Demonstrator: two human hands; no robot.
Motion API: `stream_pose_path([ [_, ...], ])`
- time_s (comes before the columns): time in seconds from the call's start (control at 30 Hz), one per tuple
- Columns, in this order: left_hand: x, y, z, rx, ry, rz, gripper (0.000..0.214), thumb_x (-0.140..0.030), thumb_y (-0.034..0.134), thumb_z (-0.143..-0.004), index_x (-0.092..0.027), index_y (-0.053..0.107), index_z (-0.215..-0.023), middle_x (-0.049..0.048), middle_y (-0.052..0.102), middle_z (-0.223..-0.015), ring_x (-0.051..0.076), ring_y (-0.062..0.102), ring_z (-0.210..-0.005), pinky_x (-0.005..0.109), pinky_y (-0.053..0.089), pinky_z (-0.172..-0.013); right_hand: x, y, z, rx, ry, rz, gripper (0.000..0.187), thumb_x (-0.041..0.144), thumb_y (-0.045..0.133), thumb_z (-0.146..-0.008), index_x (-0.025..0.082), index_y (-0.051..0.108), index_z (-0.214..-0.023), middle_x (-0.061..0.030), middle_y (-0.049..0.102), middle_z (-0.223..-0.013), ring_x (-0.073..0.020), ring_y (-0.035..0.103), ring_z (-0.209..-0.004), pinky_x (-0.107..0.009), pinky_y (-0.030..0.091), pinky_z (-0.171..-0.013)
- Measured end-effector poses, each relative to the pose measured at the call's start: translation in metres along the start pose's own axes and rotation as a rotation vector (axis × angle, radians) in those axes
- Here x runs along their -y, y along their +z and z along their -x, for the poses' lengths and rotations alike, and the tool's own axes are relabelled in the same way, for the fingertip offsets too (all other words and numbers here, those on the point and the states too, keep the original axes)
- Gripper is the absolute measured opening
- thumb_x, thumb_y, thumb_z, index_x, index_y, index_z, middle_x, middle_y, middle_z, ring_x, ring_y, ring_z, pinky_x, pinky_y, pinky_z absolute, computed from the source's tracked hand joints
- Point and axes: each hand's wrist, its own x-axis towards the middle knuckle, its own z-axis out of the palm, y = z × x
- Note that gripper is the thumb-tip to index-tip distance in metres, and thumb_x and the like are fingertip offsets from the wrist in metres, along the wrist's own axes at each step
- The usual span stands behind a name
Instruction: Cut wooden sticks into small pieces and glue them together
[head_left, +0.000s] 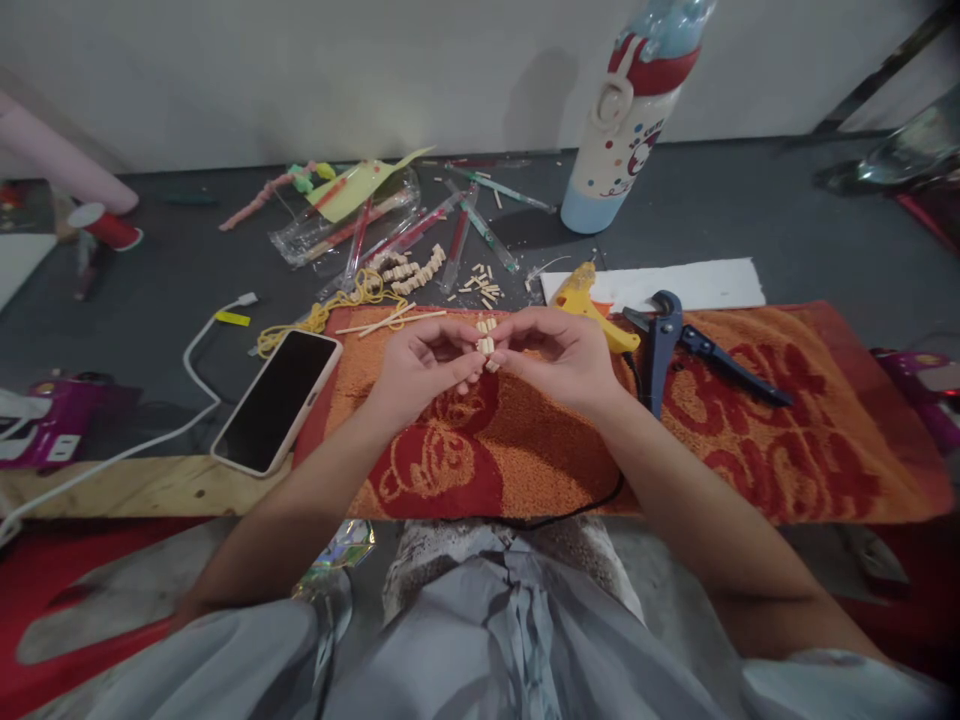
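The bundle of short wooden sticks (486,345) hangs in the air just above the far edge of the orange towel (787,440), near the middle of that edge, pinched from 2 sides. The left hand (420,365) has its grip clenched on the bundle's left side with thumb and fingertips. The right hand (562,355) grasps the right side the same way.

The sticks look cut to similar lengths and set side by side in a small row. Whether glue joins them cannot be told. I judge the bundle to be very light. Each stick is probably stiff but thin enough to snap, and the row is likely to fold or come apart between sticks if squeezed hard. The surest hold looks to be flat on its 2 faces or at the stick ends, with light pressure.

A few wooden skewers (390,320) lie across the towel's far left corner. A yellow glue gun (592,305) rests on the towel's far edge, with a blue-handled cutter (675,335) beside it on the towel's right half. Beyond the far edge are a heap of cut stick pieces (409,272), a white sheet of paper (652,285) and a water bottle (630,120). Off the towel's left end, a smartphone (276,400) lies face up on the worktop (787,230), with a white cable (199,350) near it.
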Motion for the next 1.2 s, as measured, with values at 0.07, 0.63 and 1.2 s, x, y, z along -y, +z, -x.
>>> stream_pose_path([
  [0.07,-0.0019,0.0009,0.0015,-0.011,0.042,-0.048,0.035,-0.040,0.085,-0.062,-0.016,0.067,-0.082,0.0001,0.067,-0.066,0.008,0.061,-0.051,0.018,0.048,-0.043,0.0007,0.0002,0.0005,-0.006,-0.039,0.048,0.023,0.042,0.079,-0.072,0.021,0.072,-0.078,-0.0013,0.071,-0.078,-0.0127,0.064,-0.067,-0.031,0.057,-0.066],
  [0.63,-0.0020,0.0026,0.0076,-0.094,0.213,-0.310,0.019,-0.027,0.078,-0.067,-0.018,0.066,-0.080,0.0018,0.070,-0.075,0.010,0.063,-0.063,0.020,0.052,-0.056,0.0009,0.0012,0.0017,-0.004,-0.144,0.106,0.010,0.030,0.074,-0.076,0.021,0.073,-0.079,-0.0023,0.073,-0.077,-0.0126,0.063,-0.066,-0.028,0.054,-0.063],
  [1.2,0.0019,0.0014,0.0039,-0.051,0.096,-0.128,0.030,-0.036,0.079,-0.070,-0.016,0.065,-0.086,0.0014,0.070,-0.071,0.009,0.063,-0.054,0.019,0.051,-0.046,-0.0061,0.0004,-0.0005,-0.030,-0.021,-0.079,0.016,0.035,0.074,-0.076,0.020,0.076,-0.081,-0.0026,0.074,-0.075,-0.0129,0.064,-0.063,-0.030,0.055,-0.062],
])
